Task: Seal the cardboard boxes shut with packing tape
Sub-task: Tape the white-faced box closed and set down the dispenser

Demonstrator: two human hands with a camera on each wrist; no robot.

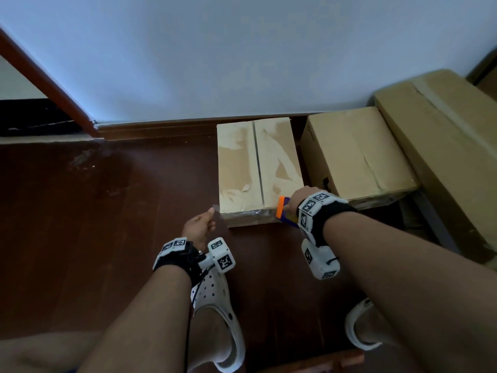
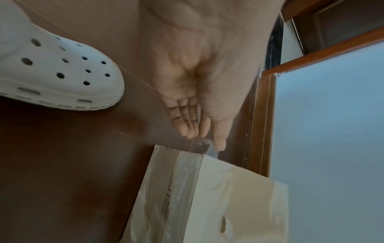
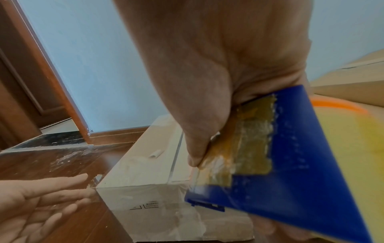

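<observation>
Dark wood floor (image 1: 107, 238) w/ a pale blue wall (image 1: 242, 49) behind, that's the setting. Your right hand (image 1: 301, 200) is wrapped around the blue tape dispenser (image 3: 290, 164), thumb down on the tape at its front edge, right at the near right corner of the small box (image 1: 258, 168). Your left hand (image 1: 200, 224) is relaxed, fingers straight, just off the box's near left corner where a clear tape end (image 2: 204, 146) sticks out; can't tell if the fingertips actually touch it. Clear tape runs along the box's near face. 2 more boxes to the right: a mid-size box (image 1: 355, 154), then a big box (image 1: 443, 146). White clogs (image 1: 220, 319) on your feet.
</observation>
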